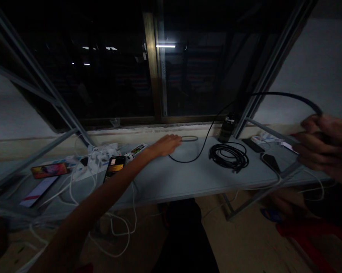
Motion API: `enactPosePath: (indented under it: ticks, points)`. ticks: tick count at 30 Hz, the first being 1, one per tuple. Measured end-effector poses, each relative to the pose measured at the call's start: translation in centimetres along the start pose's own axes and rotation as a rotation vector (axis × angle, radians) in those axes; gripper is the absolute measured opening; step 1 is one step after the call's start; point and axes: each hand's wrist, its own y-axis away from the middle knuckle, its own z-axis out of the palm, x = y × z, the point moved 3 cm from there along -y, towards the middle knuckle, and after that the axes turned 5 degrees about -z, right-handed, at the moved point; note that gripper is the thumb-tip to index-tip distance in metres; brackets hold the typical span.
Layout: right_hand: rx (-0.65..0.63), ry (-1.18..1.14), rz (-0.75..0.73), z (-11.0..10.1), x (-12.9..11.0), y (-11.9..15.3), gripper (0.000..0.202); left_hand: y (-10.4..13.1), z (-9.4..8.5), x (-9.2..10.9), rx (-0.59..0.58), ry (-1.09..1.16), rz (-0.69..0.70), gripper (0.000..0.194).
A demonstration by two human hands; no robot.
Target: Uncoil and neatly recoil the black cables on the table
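Note:
A black cable (287, 94) runs between my two hands. My left hand (168, 144) is low over the middle of the table, its fingers closed on the cable. A small loop of the cable sticks out past its fingertips, and another stretch sags onto the tabletop before rising. On the far right my right hand (327, 142), raised above the table, grips the cable in a closed fist, partly blurred. A coil of black cable (229, 156) lies on the table between the hands. Behind it stands a dark bottle (227, 128).
On the left of the grey table (159, 178) lie a lit phone (114, 168), a second phone (50, 170) and tangled white cords (97, 161). Dark phones (270, 161) lie on the right. Metal posts frame the window. A person's leg (284, 203) and a red stool (307, 231) are at lower right.

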Motion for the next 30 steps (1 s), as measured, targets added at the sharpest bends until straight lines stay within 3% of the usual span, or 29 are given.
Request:
enactPosePath:
  ticks: [2,4,6,9,13,17,20,23,26,28,30]
  points:
    - [-0.175,-0.103,0.097,2.5,0.2,-1.7,0.051,2.2,5.6,2.6,-0.07,0.199,0.104,0.03]
    - [-0.255,-0.119,0.091,5.2,0.1,-3.3,0.048,4.8,9.5,4.6,-0.035,0.461,0.089,0.03]
    - [-0.273,-0.049,0.057,7.7,0.0,-4.7,0.043,7.6,11.7,6.1,0.09,0.681,0.038,0.027]
    - [-0.272,0.053,0.008,11.1,0.9,-6.2,0.04,11.3,12.7,8.5,0.185,0.731,0.019,0.019]
    - [-0.443,0.053,-0.199,16.3,3.0,-5.4,0.041,14.4,12.0,11.3,0.159,0.642,0.032,0.016]
    - [-0.946,0.158,-0.28,22.4,6.2,-0.1,0.042,17.2,10.4,12.8,0.145,0.706,-0.068,0.019]
    - [-1.229,0.136,-0.184,24.7,8.4,3.5,0.046,19.0,8.5,12.6,0.169,0.88,-0.224,0.019]
    - [-1.321,-0.01,-0.001,23.9,10.0,3.7,0.044,19.4,6.5,11.6,0.19,1.145,-0.361,0.031]
    - [-1.349,-0.124,0.163,21.5,12.1,2.1,0.061,18.3,4.8,10.0,0.089,1.6,-0.446,0.051]
    - [-1.27,-0.259,0.261,20.1,13.9,1.1,0.073,17.0,3.8,8.7,0.036,1.945,-0.497,0.045]
    - [-1.059,-0.473,0.374,19.5,16.1,0.9,0.075,15.7,3.2,7.4,0.088,2.233,-0.527,0.028]
